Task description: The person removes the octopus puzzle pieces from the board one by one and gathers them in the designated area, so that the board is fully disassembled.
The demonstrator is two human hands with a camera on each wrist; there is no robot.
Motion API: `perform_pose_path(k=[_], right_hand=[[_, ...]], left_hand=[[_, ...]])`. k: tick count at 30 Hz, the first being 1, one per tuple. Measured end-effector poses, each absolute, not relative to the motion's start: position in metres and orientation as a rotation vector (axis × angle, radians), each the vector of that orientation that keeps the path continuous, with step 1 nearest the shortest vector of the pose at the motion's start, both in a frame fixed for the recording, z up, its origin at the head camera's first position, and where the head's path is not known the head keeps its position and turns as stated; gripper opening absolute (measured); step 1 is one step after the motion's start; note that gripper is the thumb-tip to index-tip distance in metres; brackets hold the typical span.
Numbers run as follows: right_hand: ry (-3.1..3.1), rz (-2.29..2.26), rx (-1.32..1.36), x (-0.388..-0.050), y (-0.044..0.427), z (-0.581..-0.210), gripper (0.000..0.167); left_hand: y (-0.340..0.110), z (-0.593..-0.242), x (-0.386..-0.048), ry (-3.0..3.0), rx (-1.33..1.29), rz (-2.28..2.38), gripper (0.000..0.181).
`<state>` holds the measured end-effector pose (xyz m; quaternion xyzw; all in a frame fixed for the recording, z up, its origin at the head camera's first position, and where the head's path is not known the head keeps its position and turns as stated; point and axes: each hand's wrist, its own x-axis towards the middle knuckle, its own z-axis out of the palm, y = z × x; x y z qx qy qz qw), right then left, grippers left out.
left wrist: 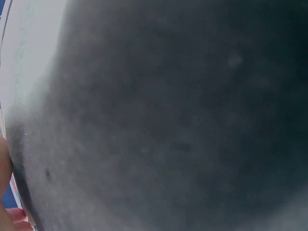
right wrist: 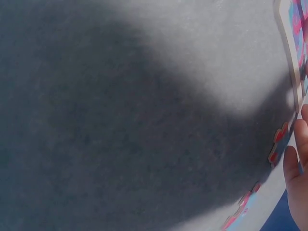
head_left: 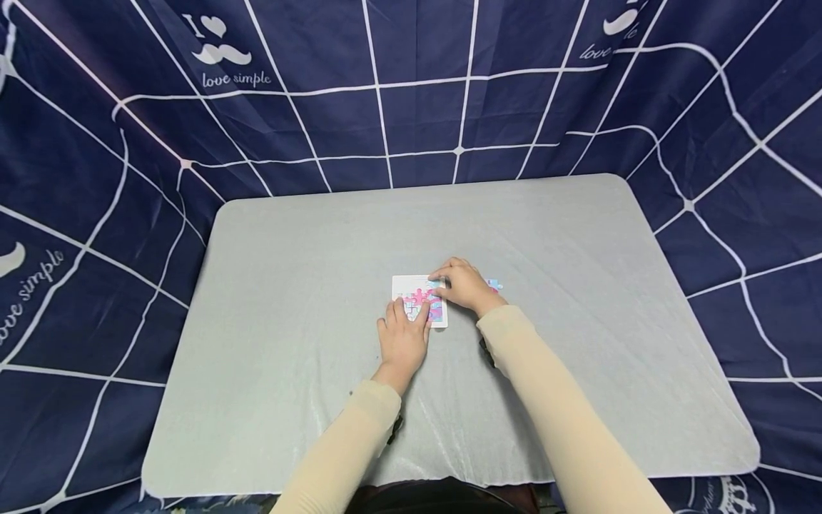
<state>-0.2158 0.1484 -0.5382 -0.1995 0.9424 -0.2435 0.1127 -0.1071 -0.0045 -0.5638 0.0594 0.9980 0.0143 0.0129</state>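
Note:
A small jigsaw puzzle board (head_left: 404, 284) with a white frame lies mid-table in the head view, partly filled with pink, blue and white pieces. My left hand (head_left: 402, 344) rests on its lower edge, fingers fairly straight and thumb on the pieces. Over the upper right corner, my right hand (head_left: 467, 287) has thumb and fingertips closed around a light blue puzzle piece (head_left: 433, 284), which the fingers partly cover. The left wrist view catches only some fingers (left wrist: 5, 166) at its left edge. Part of the right hand and the board's rim (right wrist: 290, 53) show in the right wrist view.
Loose puzzle pieces (head_left: 495, 285) lie just right of the board, partly behind the right hand; a red and blue one (right wrist: 278, 144) shows in the right wrist view. A grey cloth covers the table (head_left: 289, 285). Dark blue gridded curtains (head_left: 417, 121) surround it.

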Motion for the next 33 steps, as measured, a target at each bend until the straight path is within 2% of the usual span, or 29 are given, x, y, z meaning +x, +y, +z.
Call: perform_pose_path(k=[16,33], right_hand=[[2.708,-0.826,-0.523,-0.2194,0.1470,-0.5379,0.025],[2.539,-1.324,-0.311,-0.2233,0.1535,-0.5414,0.014]], left_hand=[[-0.0031,-0.5631,-0.1067,3.100,0.176,0.045,0.045],[-0.0020,-0.5631,-0.1051,3.137,0.183,0.031,0.045]])
